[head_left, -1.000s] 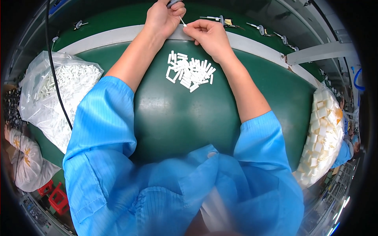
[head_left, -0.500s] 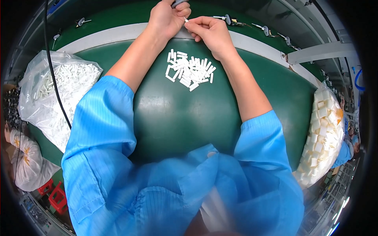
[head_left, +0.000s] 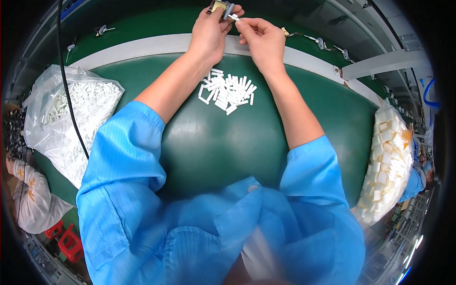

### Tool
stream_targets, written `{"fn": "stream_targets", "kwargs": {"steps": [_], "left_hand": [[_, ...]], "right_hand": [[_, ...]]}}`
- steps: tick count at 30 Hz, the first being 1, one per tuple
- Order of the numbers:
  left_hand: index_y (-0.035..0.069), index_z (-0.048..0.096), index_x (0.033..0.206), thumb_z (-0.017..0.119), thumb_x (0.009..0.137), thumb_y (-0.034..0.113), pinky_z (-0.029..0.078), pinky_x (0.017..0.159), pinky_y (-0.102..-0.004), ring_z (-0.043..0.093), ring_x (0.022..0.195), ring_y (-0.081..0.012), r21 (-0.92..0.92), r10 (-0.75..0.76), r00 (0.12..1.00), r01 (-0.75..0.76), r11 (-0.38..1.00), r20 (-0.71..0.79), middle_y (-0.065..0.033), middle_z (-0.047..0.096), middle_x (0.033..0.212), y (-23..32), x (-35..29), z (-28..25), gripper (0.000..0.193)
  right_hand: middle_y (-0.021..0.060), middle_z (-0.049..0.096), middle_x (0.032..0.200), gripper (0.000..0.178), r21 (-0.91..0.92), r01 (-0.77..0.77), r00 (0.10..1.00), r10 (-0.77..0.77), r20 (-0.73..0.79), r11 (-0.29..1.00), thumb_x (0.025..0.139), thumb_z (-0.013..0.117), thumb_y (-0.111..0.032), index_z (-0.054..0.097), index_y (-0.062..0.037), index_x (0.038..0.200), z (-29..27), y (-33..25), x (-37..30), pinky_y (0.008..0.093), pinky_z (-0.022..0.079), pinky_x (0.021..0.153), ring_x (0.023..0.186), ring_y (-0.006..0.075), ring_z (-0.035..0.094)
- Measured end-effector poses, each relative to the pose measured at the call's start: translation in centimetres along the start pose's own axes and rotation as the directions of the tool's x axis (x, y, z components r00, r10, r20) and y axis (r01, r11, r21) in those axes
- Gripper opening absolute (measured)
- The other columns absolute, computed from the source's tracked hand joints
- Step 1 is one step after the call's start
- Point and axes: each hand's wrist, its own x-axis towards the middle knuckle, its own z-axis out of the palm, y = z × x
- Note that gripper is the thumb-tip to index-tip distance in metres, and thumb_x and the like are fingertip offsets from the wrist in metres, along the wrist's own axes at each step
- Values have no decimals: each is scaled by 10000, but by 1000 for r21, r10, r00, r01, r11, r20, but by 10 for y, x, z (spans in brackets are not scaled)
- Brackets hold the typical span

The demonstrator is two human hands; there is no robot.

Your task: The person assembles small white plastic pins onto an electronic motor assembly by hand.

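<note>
At the far side of the green table, my left hand [head_left: 209, 37] is closed around a small part with a grey disc [head_left: 228, 11] and a yellow body. My right hand [head_left: 264, 42] pinches a small white sleeve [head_left: 234, 17] between thumb and forefinger, right at the disc's face. Whether the sleeve sits on a shaft there is too small to tell. Nearer to me, below both hands, lies a loose pile of short white sleeves [head_left: 230, 91].
A clear bag of white sleeves [head_left: 95, 102] stands left, a black cable [head_left: 69, 99] hanging before it. A bag of cream-white blocks [head_left: 387, 156] is at right. Beyond the pale rail [head_left: 166, 43], disc parts [head_left: 319, 43] lie on a green belt [head_left: 142, 28]. Another person [head_left: 35, 199] sits at left.
Both hands have come slightly nearer and right. The disc part in my left hand has turned into fuller view, with the right fingertips still at it.
</note>
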Motion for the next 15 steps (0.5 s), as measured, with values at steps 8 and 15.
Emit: {"fn": "stream_targets", "kwargs": {"steps": [8,15], "left_hand": [[17,592,1075,410,963,224,440,907,-361,617,1000,-217,92,-34,999,38,995,-41,-113,650,1067,-9,-2,2,297],[48,537,996,431,976,182,520,735,-333,625,829,-215,-94,-199,976,191,977,-91,-91,613,899,9,1,16,172]], "right_hand": [[43,668,757,144,-443,444,872,-490,13,779,798,709,-155,699,-33,875,-7,3,2,239,499,575,624,133,623],[34,651,760,134,-626,538,805,-564,183,564,767,699,-170,685,-61,844,-10,-8,2,298,495,603,662,214,612]]}}
